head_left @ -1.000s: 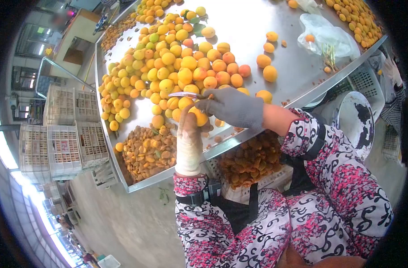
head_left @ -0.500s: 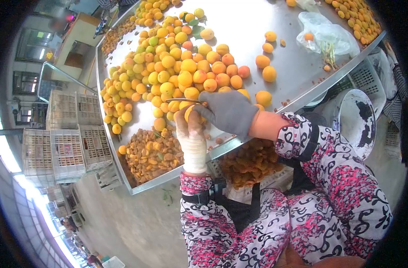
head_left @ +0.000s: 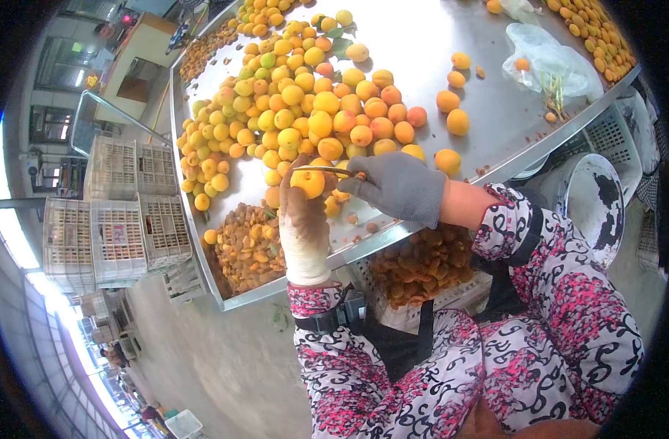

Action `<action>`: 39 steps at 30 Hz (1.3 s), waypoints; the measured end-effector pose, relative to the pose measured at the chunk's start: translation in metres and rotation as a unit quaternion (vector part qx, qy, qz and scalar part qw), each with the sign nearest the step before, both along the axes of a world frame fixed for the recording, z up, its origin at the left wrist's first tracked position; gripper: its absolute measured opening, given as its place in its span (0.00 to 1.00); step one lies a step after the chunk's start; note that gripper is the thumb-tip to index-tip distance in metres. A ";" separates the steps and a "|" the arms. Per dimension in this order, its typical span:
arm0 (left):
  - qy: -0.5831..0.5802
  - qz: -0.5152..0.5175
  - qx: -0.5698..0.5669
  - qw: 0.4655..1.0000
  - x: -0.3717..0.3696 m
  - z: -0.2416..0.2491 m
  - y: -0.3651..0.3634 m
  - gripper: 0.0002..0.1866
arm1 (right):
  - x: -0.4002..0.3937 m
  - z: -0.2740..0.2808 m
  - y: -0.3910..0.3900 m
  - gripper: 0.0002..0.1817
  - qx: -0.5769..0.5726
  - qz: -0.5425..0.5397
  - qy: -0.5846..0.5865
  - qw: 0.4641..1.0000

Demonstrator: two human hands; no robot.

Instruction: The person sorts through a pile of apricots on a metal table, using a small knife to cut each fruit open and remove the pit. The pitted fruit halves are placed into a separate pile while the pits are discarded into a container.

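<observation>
since a second ago: both hands have drifted a little up and left in the frame; the fruit now sits higher in the left hand's grip, and the blade has come onto its top from the right.
head view, left hand: the left hand (head_left: pixel 303 230), in a stained whitish glove, is closed around a yellow apricot (head_left: pixel 308 182), fingers curled up behind it, just left of the frame's centre.
head view, right hand: the right hand (head_left: pixel 401 186), in a grey glove, is closed on the handle of a small knife (head_left: pixel 325 170); the thin blade points left and lies across the apricot's top edge, touching it as far as i can tell.
head view, table: a steel table (head_left: pixel 422 44) fills the upper half, with a big heap of apricots (head_left: pixel 305 102) in its middle, a few loose ones to the right, and a clear plastic bag (head_left: pixel 550 62) in the upper right.
head view, lower left of table: a brown pile of pits and scraps (head_left: pixel 248 249) lies by the table's near edge.
head view, below the table: a crate of cut fruit (head_left: pixel 422 267) sits under the right forearm, and a white bucket (head_left: pixel 587 201) stands at the right.
head view, far left: stacked white crates (head_left: pixel 115 212).
risk: the blade faces the left fingers behind the fruit, so a slip through soft flesh could reach the glove; juice on it may let the apricot turn or drop.
</observation>
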State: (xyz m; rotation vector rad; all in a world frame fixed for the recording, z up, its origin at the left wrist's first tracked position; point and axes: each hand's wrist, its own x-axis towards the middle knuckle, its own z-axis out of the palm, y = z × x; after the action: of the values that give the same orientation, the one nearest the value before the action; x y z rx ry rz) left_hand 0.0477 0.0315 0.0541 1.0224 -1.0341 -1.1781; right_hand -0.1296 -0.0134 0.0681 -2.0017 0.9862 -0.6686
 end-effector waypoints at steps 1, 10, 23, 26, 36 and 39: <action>0.042 -0.008 0.000 0.999 0.001 0.000 0.000 0.23 | -0.001 0.003 -0.001 0.20 0.021 0.001 0.010 1.000; -0.149 -0.023 0.017 0.988 -0.010 0.009 0.003 0.21 | 0.000 0.002 -0.007 0.24 0.128 -0.045 -0.172 0.976; -0.119 -0.031 0.087 0.989 -0.014 -0.005 0.006 0.23 | 0.004 -0.003 -0.003 0.22 -0.033 0.000 -0.029 0.999; -0.133 0.000 0.060 0.989 -0.024 0.001 0.007 0.21 | 0.003 0.008 -0.003 0.19 -0.034 -0.016 0.092 0.995; -0.013 0.022 0.051 0.998 -0.004 0.011 0.006 0.29 | -0.004 0.000 -0.009 0.20 -0.090 -0.064 -0.016 0.994; -0.020 -0.008 0.017 1.000 0.000 0.008 0.005 0.30 | -0.005 0.011 -0.002 0.21 -0.026 0.007 -0.001 1.000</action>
State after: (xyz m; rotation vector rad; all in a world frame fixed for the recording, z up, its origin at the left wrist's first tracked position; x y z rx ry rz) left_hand 0.0474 0.0361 0.0624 1.0694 -1.0592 -1.1964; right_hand -0.1346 -0.0152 0.0788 -2.0507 0.9629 -0.6953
